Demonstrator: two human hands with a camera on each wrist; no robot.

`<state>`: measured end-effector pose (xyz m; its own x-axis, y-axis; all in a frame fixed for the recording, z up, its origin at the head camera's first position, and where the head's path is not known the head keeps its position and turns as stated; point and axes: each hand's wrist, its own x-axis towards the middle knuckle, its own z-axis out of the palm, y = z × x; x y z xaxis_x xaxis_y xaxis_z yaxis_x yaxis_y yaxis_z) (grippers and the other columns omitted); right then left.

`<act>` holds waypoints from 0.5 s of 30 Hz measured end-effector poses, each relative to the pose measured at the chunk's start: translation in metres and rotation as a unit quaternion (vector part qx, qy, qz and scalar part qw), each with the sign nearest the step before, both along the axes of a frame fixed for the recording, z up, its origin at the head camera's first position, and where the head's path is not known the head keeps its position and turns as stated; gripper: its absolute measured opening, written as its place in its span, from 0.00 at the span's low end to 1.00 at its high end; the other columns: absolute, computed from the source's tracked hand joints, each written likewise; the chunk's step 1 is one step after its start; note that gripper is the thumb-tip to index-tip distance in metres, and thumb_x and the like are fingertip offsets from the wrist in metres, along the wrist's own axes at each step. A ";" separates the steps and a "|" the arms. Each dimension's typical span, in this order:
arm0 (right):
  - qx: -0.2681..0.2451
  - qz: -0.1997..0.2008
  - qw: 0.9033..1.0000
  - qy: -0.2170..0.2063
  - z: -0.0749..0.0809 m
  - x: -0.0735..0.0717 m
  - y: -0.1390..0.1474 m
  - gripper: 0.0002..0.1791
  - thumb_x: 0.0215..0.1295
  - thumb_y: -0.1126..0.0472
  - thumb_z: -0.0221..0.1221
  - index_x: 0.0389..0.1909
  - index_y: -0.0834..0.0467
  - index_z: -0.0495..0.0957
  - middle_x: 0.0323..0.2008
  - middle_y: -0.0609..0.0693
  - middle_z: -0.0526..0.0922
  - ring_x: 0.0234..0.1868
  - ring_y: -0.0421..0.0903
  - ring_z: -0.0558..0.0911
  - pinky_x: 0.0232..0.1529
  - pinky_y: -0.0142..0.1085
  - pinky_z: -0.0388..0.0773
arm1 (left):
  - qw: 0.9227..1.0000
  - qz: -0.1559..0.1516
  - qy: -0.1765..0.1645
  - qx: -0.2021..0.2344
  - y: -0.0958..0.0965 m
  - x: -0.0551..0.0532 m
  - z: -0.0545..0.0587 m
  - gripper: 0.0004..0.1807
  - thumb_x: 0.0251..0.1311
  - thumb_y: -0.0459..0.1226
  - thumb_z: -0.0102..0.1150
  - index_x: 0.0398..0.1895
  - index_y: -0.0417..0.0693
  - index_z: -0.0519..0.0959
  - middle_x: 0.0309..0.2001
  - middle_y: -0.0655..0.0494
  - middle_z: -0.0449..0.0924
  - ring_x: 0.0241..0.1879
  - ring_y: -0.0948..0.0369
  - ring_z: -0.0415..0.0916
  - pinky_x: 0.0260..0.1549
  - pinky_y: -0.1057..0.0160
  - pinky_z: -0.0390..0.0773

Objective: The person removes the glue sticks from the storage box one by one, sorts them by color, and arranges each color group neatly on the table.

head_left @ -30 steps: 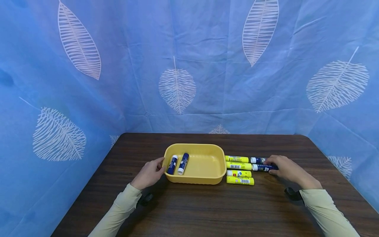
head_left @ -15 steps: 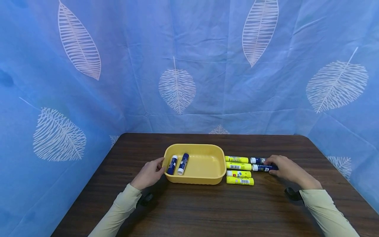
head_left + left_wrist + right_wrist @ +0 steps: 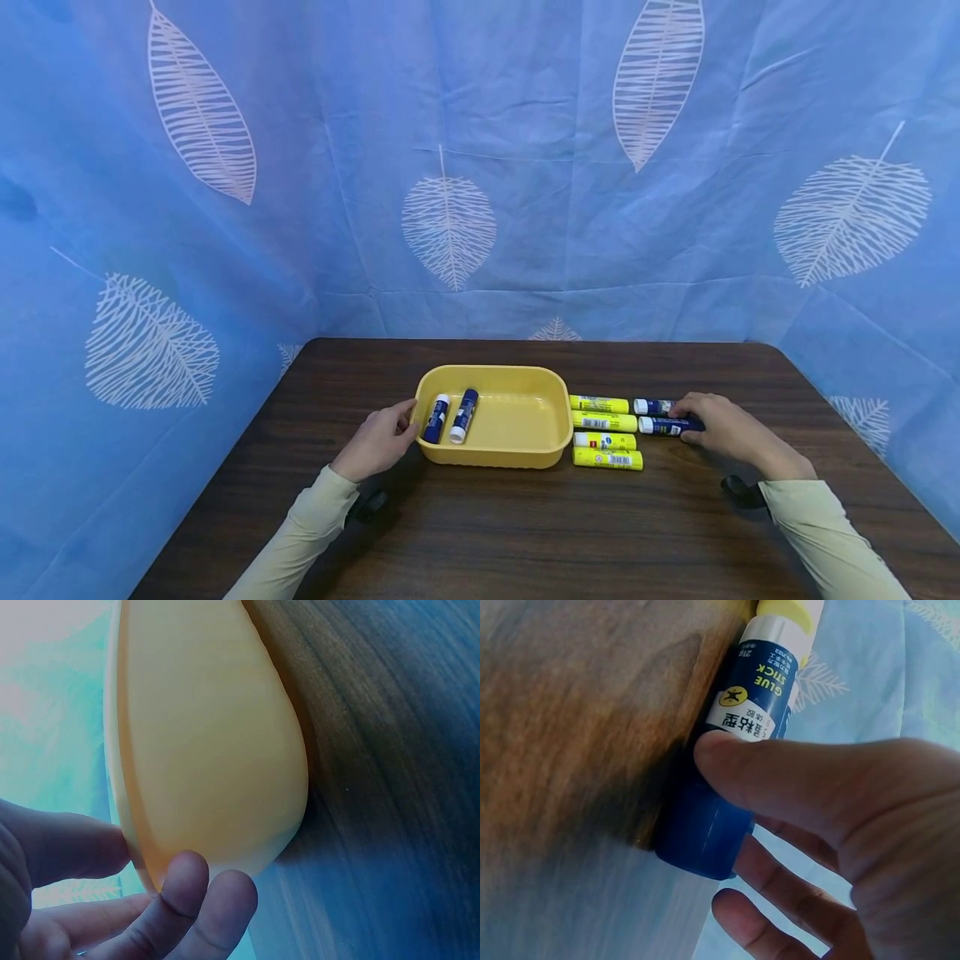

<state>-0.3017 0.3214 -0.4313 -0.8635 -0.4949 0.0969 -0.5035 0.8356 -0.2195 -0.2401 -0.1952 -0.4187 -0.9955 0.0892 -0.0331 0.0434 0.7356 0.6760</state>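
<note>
At the left end of a yellow plastic tray point(image 3: 517, 458), my left hand point(image 3: 377, 442) holds the rim, thumb and fingertips against it and the outer wall point(image 3: 210, 735). Two dark blue glue sticks lie inside near that end: one with its white cap up point(image 3: 435, 421), the other with its white cap toward me point(image 3: 464, 417). On the table to the right, my right hand point(image 3: 723, 429) grips a blue glue stick point(image 3: 705, 817) with its thumb on the near side. A second blue glue stick point(image 3: 651, 407) lies just behind, its far end hidden by the hand.
Several yellow glue sticks point(image 3: 607, 459) lie in a stack of rows between the tray and the blue ones, close to the tray's right wall. The dark wooden table point(image 3: 540, 533) ends at a blue leaf-patterned cloth point(image 3: 525, 217) behind and beside it.
</note>
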 end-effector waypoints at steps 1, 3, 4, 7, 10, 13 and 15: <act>0.000 0.001 1.000 0.001 0.000 0.000 0.000 0.15 0.57 0.68 0.71 0.45 0.65 0.84 0.44 0.59 0.84 0.45 0.60 0.84 0.45 0.55 0.82 | 1.000 0.000 0.000 0.000 0.000 0.000 0.000 0.28 0.71 0.35 0.59 0.72 0.36 0.68 0.41 0.50 0.80 0.33 0.58 0.75 0.37 0.61 0.85; -0.001 0.003 1.000 0.002 0.000 -0.001 0.001 0.15 0.57 0.68 0.71 0.45 0.64 0.84 0.44 0.59 0.84 0.45 0.59 0.84 0.45 0.55 0.82 | 1.000 0.000 0.000 -0.001 0.000 0.000 0.000 0.29 0.71 0.35 0.59 0.72 0.36 0.68 0.41 0.50 0.80 0.33 0.59 0.75 0.37 0.61 0.85; -0.002 0.003 1.000 0.003 0.000 0.000 0.001 0.15 0.57 0.68 0.71 0.45 0.64 0.84 0.43 0.58 0.84 0.45 0.59 0.84 0.45 0.55 0.82 | 1.000 0.000 0.000 0.000 0.000 0.000 0.000 0.29 0.71 0.35 0.59 0.73 0.36 0.68 0.41 0.50 0.80 0.32 0.59 0.75 0.37 0.61 0.85; -0.003 0.003 1.000 0.005 0.000 0.000 0.001 0.15 0.57 0.68 0.71 0.45 0.64 0.84 0.43 0.58 0.84 0.44 0.58 0.84 0.45 0.54 0.82 | 1.000 -0.001 0.001 0.001 0.000 -0.001 0.000 0.29 0.72 0.35 0.59 0.73 0.36 0.68 0.40 0.50 0.80 0.32 0.59 0.75 0.36 0.62 0.84; -0.003 0.002 1.000 0.009 0.000 0.000 0.001 0.15 0.56 0.68 0.72 0.45 0.64 0.84 0.43 0.57 0.84 0.44 0.57 0.84 0.45 0.54 0.82 | 1.000 -0.003 0.001 0.003 0.000 -0.001 0.000 0.29 0.71 0.35 0.59 0.73 0.36 0.68 0.40 0.50 0.80 0.33 0.58 0.75 0.36 0.61 0.85; -0.005 0.003 1.000 0.008 0.002 0.000 0.001 0.15 0.56 0.68 0.72 0.45 0.64 0.84 0.43 0.58 0.84 0.45 0.58 0.84 0.45 0.55 0.81 | 1.000 -0.003 0.000 0.005 -0.001 -0.001 -0.001 0.29 0.71 0.34 0.59 0.73 0.36 0.68 0.41 0.50 0.80 0.34 0.55 0.77 0.37 0.61 0.85; -0.005 0.001 1.000 0.009 0.004 0.000 0.000 0.14 0.57 0.68 0.72 0.45 0.63 0.84 0.43 0.58 0.84 0.45 0.59 0.84 0.45 0.55 0.81 | 1.000 -0.003 -0.001 0.007 -0.001 -0.001 0.000 0.29 0.71 0.34 0.59 0.73 0.36 0.67 0.41 0.49 0.80 0.35 0.54 0.77 0.37 0.61 0.85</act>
